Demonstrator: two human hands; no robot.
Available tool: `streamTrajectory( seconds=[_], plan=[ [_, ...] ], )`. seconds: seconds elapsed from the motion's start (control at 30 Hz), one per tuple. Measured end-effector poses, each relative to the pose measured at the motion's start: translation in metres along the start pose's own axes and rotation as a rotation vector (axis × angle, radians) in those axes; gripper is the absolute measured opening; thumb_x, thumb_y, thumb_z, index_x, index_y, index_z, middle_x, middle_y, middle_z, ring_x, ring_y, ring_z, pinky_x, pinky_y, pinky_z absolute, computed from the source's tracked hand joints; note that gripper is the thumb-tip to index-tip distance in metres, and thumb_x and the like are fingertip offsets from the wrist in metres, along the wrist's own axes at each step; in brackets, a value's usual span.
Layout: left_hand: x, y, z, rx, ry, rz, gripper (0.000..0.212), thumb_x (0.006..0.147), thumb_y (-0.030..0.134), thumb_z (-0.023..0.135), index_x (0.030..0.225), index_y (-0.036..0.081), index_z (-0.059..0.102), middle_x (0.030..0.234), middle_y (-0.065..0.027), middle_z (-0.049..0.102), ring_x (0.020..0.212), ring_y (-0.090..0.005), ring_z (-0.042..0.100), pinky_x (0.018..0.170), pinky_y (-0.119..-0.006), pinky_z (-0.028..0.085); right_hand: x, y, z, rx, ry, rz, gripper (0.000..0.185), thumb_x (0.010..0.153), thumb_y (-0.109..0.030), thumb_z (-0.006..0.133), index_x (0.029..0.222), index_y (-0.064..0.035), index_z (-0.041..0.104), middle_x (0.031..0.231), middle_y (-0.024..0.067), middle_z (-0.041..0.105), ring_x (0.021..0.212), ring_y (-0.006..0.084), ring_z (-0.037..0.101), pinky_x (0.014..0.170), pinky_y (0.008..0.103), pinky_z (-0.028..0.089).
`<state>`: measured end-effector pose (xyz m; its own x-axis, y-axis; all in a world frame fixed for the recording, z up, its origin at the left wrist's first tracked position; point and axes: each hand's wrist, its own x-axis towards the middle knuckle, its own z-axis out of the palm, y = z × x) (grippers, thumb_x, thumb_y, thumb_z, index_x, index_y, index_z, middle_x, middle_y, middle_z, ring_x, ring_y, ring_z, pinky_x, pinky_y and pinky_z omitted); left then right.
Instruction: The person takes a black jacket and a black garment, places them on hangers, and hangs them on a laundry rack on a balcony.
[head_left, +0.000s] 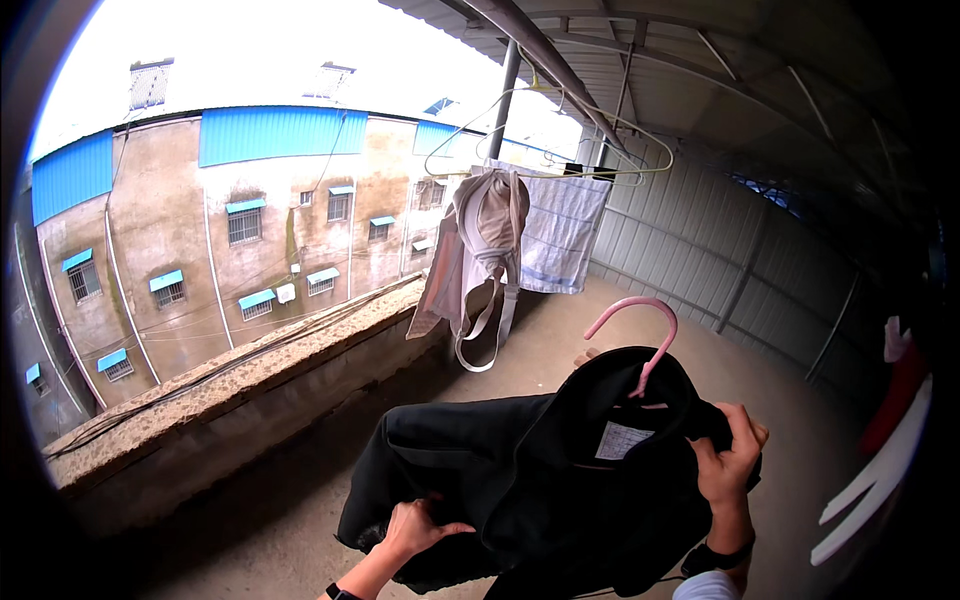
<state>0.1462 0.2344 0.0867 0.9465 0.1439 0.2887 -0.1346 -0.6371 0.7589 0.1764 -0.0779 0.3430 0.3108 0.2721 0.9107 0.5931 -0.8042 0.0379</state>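
A black jacket (517, 450) with a stand-up collar hangs on a pink clothes hanger (670, 330), whose hook rises out of the neck opening. Inside the collar a white label (622, 441) bears writing. My right hand (731, 457) grips the jacket at the shoulder on the right, thumb in front. Down at the lower left, my left hand (420, 531) has hold of the black cloth, its thumb stretched across the front; some of its fingers are hidden by the fabric. Most of the hanger's body is inside the jacket.
From an overhead metal pole (555, 60) hang a pale yellow wire hanger (551, 175), a beige bra (491, 217) and a striped white towel (562, 225). A concrete parapet (247, 367) with cables runs along the left. Red and white items (877, 487) are at the far right.
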Motion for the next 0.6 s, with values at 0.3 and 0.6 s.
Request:
streamTrajectory(
  seconds=[0.3, 0.6],
  plan=[
    [-0.015, 0.008, 0.017, 0.016, -0.225, 0.163, 0.088, 0.060, 0.067, 0.069, 0.107, -0.005, 0.050, 0.058, -0.0166, 0.059, 0.059, -0.0342, 0.063, 0.057, -0.039, 0.052, 0.014, -0.041, -0.038, -0.220, -0.024, 0.031, 0.028, 0.059, -0.008, 0.065, 0.084, 0.0013, 0.056, 0.066, 0.0157, 0.054, 0.060, 0.0354, 0.053, 0.058, 0.0375, 0.038],
    [0.013, 0.038, 0.080, -0.058, -0.362, 0.386, 0.065, 0.079, 0.052, 0.062, 0.106, -0.004, 0.044, 0.055, -0.0203, 0.056, 0.057, -0.0403, 0.059, 0.052, -0.045, 0.049, 0.019, -0.006, -0.064, -0.315, -0.041, 0.176, 0.020, 0.069, -0.008, 0.066, 0.084, 0.0006, 0.057, 0.066, 0.0147, 0.058, 0.059, 0.0330, 0.057, 0.057, 0.0369, 0.039]
  ],
)
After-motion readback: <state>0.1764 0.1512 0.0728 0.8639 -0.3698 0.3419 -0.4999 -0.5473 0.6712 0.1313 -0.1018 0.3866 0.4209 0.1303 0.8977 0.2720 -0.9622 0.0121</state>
